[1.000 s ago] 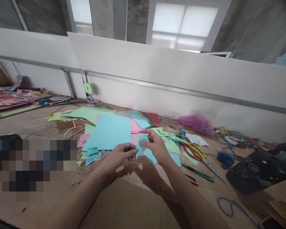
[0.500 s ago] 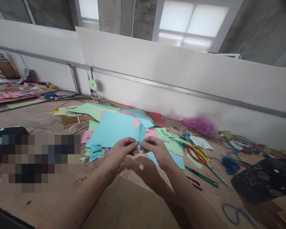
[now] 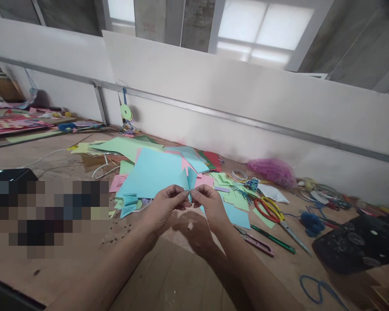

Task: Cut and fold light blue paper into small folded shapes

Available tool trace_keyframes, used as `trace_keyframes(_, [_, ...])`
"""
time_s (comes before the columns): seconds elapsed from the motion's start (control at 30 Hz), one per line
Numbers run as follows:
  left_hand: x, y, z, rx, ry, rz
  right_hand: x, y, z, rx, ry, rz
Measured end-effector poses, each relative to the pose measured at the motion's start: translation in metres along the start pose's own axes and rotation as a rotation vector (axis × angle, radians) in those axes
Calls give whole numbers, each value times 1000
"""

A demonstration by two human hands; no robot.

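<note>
The left hand (image 3: 164, 206) and the right hand (image 3: 211, 206) meet above the wooden table (image 3: 168, 276), and the fingertips of both pinch a small folded blue paper (image 3: 190, 180) between them. The paper stands upright with its point upward, held just in front of a large blue sheet (image 3: 151, 173) that lies on a heap of coloured sheets. To the right lie scissors (image 3: 267, 210), a green pencil (image 3: 272, 238) and a pink bag (image 3: 272, 171).
</note>
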State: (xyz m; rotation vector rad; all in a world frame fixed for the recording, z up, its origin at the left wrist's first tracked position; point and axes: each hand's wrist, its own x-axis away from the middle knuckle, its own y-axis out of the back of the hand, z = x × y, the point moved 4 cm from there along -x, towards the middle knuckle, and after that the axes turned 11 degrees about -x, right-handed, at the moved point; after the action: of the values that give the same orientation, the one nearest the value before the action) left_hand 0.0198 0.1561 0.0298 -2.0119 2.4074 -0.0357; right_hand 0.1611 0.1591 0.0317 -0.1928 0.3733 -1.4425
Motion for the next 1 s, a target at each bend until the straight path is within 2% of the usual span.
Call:
trace_keyframes(0.33, [0,-2,3,190,38,47,1,0,-3,-108,-81,115])
trace_keyframes(0.47, [1,-3,0,197,31,59,2,0,-4,-104,-94,102])
trace_keyframes(0.6, [2,-2,-1,163,15,19,2,-1,-2,-80,-74,103])
trace_keyframes(1.0, [0,-1,6,173,5,-12,4,-6,0,1,16,19])
